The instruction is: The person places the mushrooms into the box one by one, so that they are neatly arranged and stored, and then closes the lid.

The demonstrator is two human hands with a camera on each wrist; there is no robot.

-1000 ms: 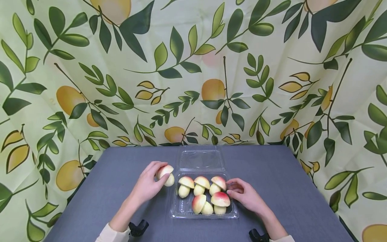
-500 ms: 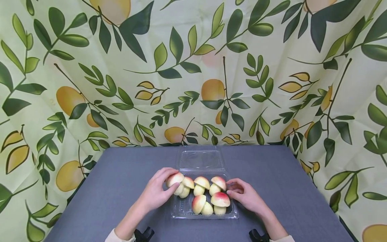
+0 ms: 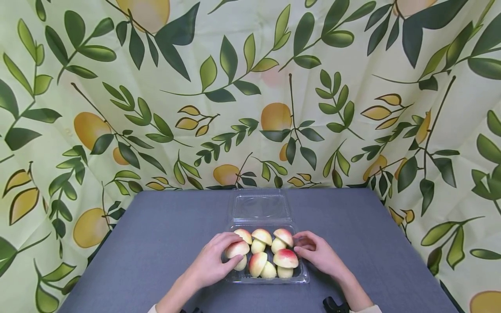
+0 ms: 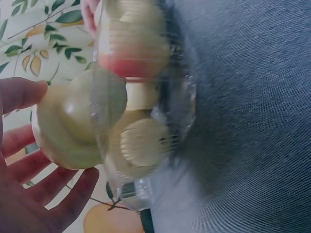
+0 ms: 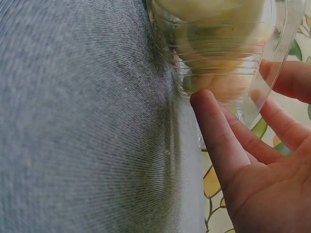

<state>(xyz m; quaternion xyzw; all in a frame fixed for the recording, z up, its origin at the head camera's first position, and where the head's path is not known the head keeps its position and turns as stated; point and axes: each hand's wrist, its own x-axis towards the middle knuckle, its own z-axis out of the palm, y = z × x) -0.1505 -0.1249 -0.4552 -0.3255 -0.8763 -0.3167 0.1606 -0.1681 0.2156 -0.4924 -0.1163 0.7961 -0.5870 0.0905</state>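
Note:
Over the front left part of a clear plastic container [image 3: 274, 280], my left hand [image 3: 213, 256] holds a mushroom-shaped piece [image 3: 237, 249] with a cream and red cap. In the left wrist view the piece [image 4: 73, 126] overlaps the container's rim, thumb on one side and fingers on the other. My right hand [image 3: 318, 252] grips the container's right side, with fingertips [image 5: 201, 99] against the ribbed wall. Inside are several similar mushrooms, including a back middle one [image 3: 261, 236], a front middle one [image 3: 258, 263] lying tilted, and a front right one [image 3: 285, 258].
The container's clear lid [image 3: 260, 206] lies folded open behind it. Everything sits on a grey cloth-covered table [image 3: 168, 226]. A fabric wall [image 3: 242, 143] printed with leaves and fruit stands around the back and sides.
My left hand has carried its mushroom rightward from beside the container, then toward me, to its front left part. The right hand stays where it was at the right side.

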